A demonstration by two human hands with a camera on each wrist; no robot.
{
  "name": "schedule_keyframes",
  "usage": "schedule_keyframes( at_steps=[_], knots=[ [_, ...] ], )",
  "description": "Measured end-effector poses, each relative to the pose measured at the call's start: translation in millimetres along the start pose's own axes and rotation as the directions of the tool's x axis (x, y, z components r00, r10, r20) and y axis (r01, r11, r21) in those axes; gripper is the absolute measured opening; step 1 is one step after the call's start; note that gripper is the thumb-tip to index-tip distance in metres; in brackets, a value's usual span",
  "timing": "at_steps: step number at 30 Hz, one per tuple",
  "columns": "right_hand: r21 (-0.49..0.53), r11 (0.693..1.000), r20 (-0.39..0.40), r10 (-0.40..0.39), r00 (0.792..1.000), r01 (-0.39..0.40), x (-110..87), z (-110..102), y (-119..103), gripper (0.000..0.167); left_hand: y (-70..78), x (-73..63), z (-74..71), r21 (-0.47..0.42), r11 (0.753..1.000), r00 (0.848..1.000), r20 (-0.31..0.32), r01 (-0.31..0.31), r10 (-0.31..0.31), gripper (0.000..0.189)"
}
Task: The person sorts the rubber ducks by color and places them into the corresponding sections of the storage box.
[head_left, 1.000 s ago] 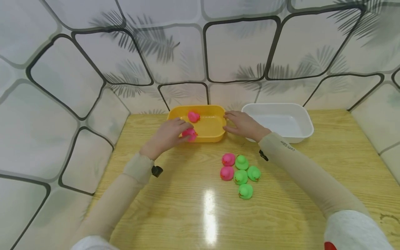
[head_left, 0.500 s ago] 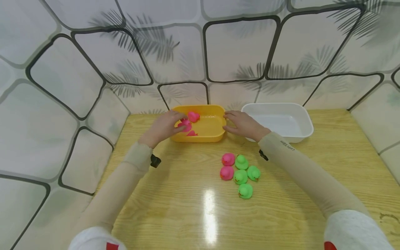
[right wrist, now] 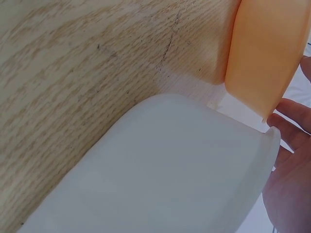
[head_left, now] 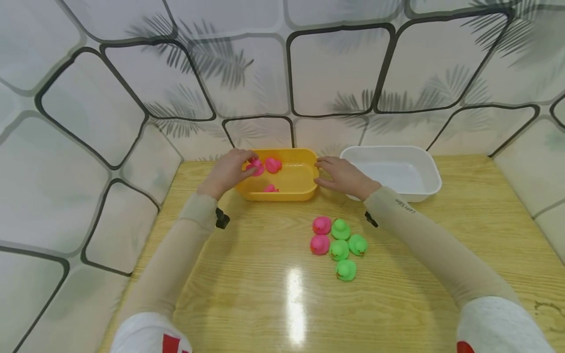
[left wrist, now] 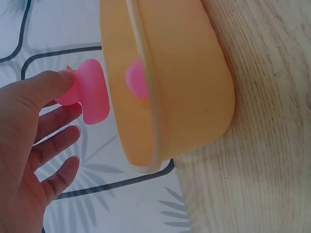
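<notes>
My left hand (head_left: 229, 169) pinches a pink rubber duck (left wrist: 92, 92) between thumb and index finger, its other fingers loosely spread. This duck is over the far left corner of the yellow tub (head_left: 293, 196), above its rim in the left wrist view. Inside the tub, one pink duck (head_left: 273, 165) sits by the back wall. Another pink duck (head_left: 270, 188) shows partly behind the front wall. My right hand (head_left: 340, 175) rests its fingertips on the tub's right rim, fingers nearly straight, as the right wrist view also shows.
A white tub (head_left: 397, 171) stands right of the yellow one, partly behind my right hand. In front, on the wooden table (head_left: 247, 294), two pink ducks (head_left: 320, 244) sit beside several green ducks (head_left: 340, 250). A patterned wall (head_left: 335, 73) closes off the back and left.
My left hand has moved away toward the tub's back left corner with a pink duck between its fingers. The duck by the front wall has come into view. My right hand has stayed put.
</notes>
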State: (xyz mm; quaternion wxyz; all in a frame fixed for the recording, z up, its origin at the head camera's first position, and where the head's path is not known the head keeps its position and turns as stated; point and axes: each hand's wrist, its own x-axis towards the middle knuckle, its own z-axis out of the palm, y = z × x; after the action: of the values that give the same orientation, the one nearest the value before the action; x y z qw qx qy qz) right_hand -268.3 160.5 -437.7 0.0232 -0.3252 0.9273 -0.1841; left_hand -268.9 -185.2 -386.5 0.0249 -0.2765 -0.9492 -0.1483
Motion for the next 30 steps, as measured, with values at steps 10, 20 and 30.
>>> schedule_keyframes(
  at_steps=[10,20,30],
  knots=[
    [0.005,1.0,0.003,0.002,1.0,-0.002,0.5,-1.2,-1.9,0.057,-7.2,6.5,4.6,-0.041,0.995,0.996,0.021,0.091,-0.091,0.035],
    [0.007,1.0,0.0,0.007,1.0,-0.006,1.0,-0.1,-2.0,0.057,-7.9,8.7,11.9,-0.026,0.996,0.996,0.037,0.085,-0.084,0.035],
    [-0.003,1.0,0.012,0.019,1.0,-0.019,-0.2,-2.0,-4.4,0.058,-5.4,-0.1,16.8,-0.029,0.999,0.999,0.04,0.029,-0.028,0.031]
  ],
)
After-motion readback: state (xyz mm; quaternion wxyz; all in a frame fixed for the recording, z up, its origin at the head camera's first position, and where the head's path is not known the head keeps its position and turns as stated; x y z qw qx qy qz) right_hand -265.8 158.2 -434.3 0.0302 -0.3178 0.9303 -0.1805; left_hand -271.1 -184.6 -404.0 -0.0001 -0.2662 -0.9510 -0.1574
